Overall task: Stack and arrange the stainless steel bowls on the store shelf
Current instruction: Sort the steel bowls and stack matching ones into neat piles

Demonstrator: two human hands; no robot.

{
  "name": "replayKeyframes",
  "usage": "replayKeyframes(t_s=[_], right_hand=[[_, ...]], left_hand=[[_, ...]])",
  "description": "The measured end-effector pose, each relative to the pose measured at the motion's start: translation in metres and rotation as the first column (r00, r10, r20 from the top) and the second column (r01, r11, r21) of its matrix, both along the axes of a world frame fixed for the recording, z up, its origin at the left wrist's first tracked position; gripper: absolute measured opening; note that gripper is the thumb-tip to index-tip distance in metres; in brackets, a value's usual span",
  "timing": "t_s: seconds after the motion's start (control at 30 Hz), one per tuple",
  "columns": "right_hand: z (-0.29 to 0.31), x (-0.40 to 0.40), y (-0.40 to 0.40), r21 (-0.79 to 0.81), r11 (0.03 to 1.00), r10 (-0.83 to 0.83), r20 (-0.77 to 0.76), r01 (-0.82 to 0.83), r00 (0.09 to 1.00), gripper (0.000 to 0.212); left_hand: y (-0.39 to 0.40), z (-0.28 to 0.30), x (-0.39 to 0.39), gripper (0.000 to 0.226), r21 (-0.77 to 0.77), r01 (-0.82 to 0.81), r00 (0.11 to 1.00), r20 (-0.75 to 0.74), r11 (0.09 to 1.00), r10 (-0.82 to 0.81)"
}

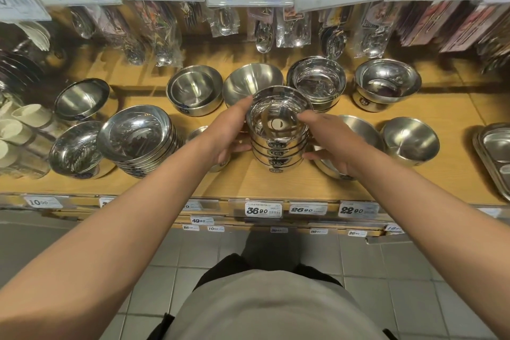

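At mid-shelf front, a stack of bowls (278, 143) is clasped between left hand (230, 132) and right hand (331, 143) on the wooden shelf (248, 182); loose single bowls (411, 141) remain unstacked nearby.

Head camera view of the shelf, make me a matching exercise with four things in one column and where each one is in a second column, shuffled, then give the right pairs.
Things
1. bowl stack
2. leaning stack
3. tray
4. packaged spoons

Places
A. hanging under the big price cards at the back
B. at the shelf's far right edge, partly cut off
C. between the left hand and right hand, near the shelf's front
D. tipped over toward the left side of the shelf

Pairs: 1-C, 2-D, 3-B, 4-A
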State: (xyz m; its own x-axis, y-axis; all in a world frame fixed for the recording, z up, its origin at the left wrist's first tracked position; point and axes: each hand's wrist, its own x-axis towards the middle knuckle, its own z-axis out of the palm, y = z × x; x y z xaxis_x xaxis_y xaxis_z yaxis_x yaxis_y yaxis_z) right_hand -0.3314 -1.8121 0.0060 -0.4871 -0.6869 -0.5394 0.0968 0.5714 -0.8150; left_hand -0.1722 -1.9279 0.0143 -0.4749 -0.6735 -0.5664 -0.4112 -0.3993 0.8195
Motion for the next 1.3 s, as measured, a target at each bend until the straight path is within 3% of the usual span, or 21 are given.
replayKeyframes(t_s=[0.07,0.2,0.37,0.53,0.8,0.93,1.17,1.3], right_hand=[[-0.001,0.000,0.000,-0.011,1.000,-0.006,0.001,0.006,1.000,0.037],[-0.004,-0.002,-0.001,-0.023,1.000,0.002,0.006,-0.002,1.000,0.037],[-0.008,-0.006,-0.002,-0.024,0.993,0.111,-0.107,-0.114,0.988,0.029],[-0.011,-0.007,-0.003,-0.026,1.000,0.012,0.014,-0.012,1.000,0.022],[-0.003,-0.010,-0.004,-0.020,0.997,0.074,0.073,-0.073,0.995,0.033],[0.001,-0.010,-0.006,0.009,0.998,0.058,0.083,-0.059,0.995,0.019],[0.005,-0.010,-0.013,0.058,0.998,0.028,0.054,-0.031,0.998,0.019],[0.005,-0.008,-0.014,0.091,0.995,0.032,0.035,-0.035,0.999,0.032]], left_hand=[[0.001,-0.001,-0.001,0.035,0.000,-0.024,1.000,-0.007,1.000,0.024],[0.003,0.001,-0.002,0.035,-0.020,-0.040,0.999,-0.004,0.999,0.039],[0.008,0.002,-0.005,0.034,-0.050,-0.060,0.998,0.006,0.997,0.061],[0.012,0.003,-0.007,0.034,-0.045,-0.084,0.996,0.006,0.995,0.084],[0.013,0.008,-0.008,0.029,-0.045,-0.074,0.996,0.041,0.996,0.076],[0.013,0.011,-0.009,0.029,-0.047,-0.076,0.996,0.053,0.996,0.079],[0.012,0.015,-0.010,0.027,-0.055,-0.063,0.995,0.074,0.997,0.067],[0.010,0.014,-0.010,0.027,-0.060,-0.057,0.995,0.075,0.997,0.062]])
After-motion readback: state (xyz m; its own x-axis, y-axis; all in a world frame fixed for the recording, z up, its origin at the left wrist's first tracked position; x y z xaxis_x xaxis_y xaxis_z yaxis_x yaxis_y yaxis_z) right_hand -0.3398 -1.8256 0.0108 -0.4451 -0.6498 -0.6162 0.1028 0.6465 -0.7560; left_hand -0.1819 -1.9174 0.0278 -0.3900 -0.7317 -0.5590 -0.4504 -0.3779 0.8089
